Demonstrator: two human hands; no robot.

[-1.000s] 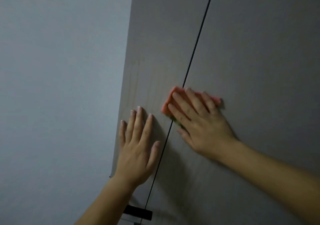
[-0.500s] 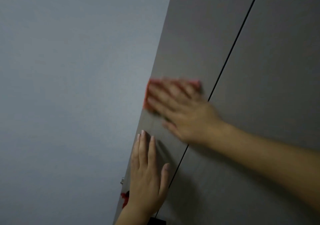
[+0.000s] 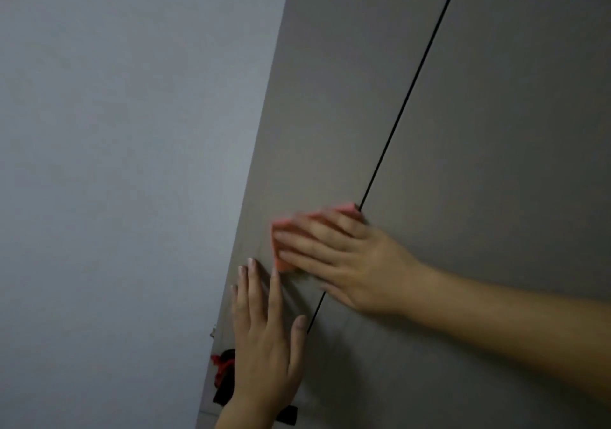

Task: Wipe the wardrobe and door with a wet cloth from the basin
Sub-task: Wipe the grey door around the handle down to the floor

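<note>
One grey wardrobe (image 3: 496,131) is filling the right, its two panels meeting at one dark seam (image 3: 410,91); one pale wall (image 3: 115,164) is lying left of it. The right hand (image 3: 357,270) is pressing one pink cloth (image 3: 281,260) against the left panel beside the seam, fingers straight. The left hand (image 3: 264,339) is resting flat just below, fingers straight, holding nothing. One black-and-red thing (image 3: 224,372) is showing at the wardrobe's lower left edge, partly behind the left hand.
</note>
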